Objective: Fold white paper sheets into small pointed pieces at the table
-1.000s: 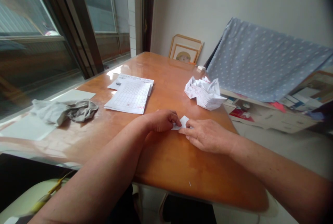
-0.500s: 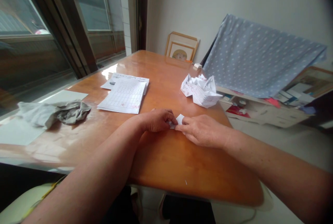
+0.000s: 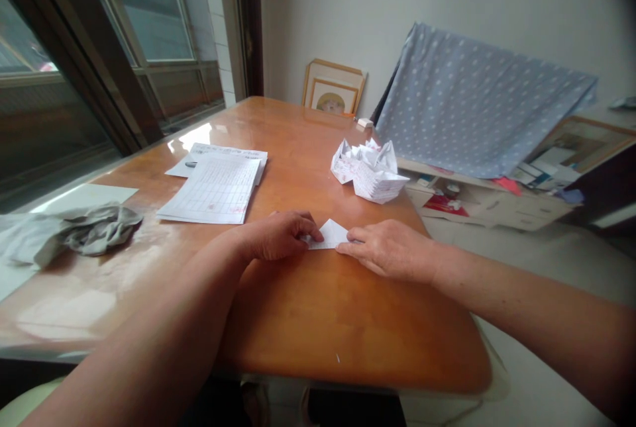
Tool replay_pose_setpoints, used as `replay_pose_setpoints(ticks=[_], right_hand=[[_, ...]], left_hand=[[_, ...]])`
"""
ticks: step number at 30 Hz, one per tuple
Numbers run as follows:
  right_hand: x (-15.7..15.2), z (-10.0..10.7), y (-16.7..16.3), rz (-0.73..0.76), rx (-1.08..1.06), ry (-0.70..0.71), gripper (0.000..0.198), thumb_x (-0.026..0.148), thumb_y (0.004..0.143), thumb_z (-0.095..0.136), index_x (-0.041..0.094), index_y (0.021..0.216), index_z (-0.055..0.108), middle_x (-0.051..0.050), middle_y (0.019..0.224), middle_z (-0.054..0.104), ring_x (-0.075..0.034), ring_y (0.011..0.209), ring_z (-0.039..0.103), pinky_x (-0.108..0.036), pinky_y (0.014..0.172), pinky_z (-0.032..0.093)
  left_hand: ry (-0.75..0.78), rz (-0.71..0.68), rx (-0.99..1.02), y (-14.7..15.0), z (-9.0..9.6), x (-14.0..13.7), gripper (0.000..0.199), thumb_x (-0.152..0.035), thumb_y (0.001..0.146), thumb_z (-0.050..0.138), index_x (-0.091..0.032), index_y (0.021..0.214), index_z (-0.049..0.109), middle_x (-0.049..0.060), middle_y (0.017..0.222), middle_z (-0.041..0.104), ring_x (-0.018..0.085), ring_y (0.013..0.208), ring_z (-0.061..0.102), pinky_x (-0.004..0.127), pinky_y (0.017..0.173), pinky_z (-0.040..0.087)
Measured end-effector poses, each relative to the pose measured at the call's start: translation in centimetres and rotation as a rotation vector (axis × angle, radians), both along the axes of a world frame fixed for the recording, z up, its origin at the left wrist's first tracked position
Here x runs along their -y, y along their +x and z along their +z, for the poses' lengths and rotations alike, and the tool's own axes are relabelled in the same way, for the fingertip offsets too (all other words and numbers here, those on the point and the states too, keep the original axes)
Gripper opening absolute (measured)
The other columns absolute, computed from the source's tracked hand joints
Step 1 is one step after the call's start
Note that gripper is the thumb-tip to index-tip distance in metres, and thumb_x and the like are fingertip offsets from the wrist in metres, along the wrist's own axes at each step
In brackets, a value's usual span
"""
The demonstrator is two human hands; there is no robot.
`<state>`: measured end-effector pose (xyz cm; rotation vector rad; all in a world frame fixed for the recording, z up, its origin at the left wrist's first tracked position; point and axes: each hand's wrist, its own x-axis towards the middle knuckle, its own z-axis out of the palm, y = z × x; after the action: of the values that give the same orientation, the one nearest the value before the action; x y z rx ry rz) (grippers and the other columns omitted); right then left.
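Observation:
Between my hands a small piece of folded white paper [image 3: 332,233] lies on the wooden table, its top coming to a point. My left hand [image 3: 282,235] holds the paper's left corner, with thumb and fingers closed on it. At the right corner my right hand [image 3: 390,248] grips the same paper, its fingertips pressed together there. Both palms hide the paper's ends. Beyond my right hand stands a folded white paper boat-like shape [image 3: 370,172] with pointed tips and red and dark writing.
A stack of written sheets [image 3: 213,189] lies left of centre on the wooden table [image 3: 298,321]. Farther left is a crumpled grey cloth [image 3: 102,228]. A small white box [image 3: 364,122] sits near the far edge. Framed pictures [image 3: 332,89] lean against the wall behind.
My hands have moved slightly apart, so more of the folded paper shows between them. The whole view has shifted, with things on the table appearing farther left.

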<state>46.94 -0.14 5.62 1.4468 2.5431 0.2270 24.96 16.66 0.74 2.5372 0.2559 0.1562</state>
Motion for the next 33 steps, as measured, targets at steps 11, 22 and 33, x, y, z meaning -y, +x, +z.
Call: replay_pose_setpoints(ticks=[11,22,33], right_hand=[[0.8,-0.4,2.5,-0.029,0.052,0.013,0.033,0.025,0.1,0.047,0.027,0.13,0.063,-0.006,0.098,0.069,-0.016,0.071,0.059,-0.029,0.057,0.028],[2.1,-0.5,4.3,-0.042,0.015,0.04,0.032,0.022,0.099,0.047,0.027,0.126,0.065,-0.006,0.101,0.07,-0.016,0.075,0.061,-0.028,0.062,0.037],[2.8,-0.8,4.9,-0.106,-0.075,0.014,0.038,0.019,0.096,0.049,0.029,0.129,0.065,-0.006,0.108,0.071,-0.018,0.084,0.066,-0.026,0.068,0.046]], left_hand=[[-0.02,-0.002,-0.022,0.1,0.0,-0.2,0.037,-0.015,0.081,0.058,-0.028,0.112,0.074,0.001,0.115,0.066,0.017,0.097,0.063,0.027,0.092,0.047],[-0.044,0.0,-0.051,0.1,0.7,0.0,0.034,-0.019,0.083,0.058,-0.028,0.112,0.074,0.002,0.115,0.066,0.018,0.099,0.063,0.027,0.094,0.046],[-0.047,-0.019,-0.038,0.1,0.6,0.0,0.034,-0.018,0.083,0.057,-0.029,0.111,0.074,0.001,0.115,0.065,0.018,0.099,0.062,0.026,0.094,0.046]])
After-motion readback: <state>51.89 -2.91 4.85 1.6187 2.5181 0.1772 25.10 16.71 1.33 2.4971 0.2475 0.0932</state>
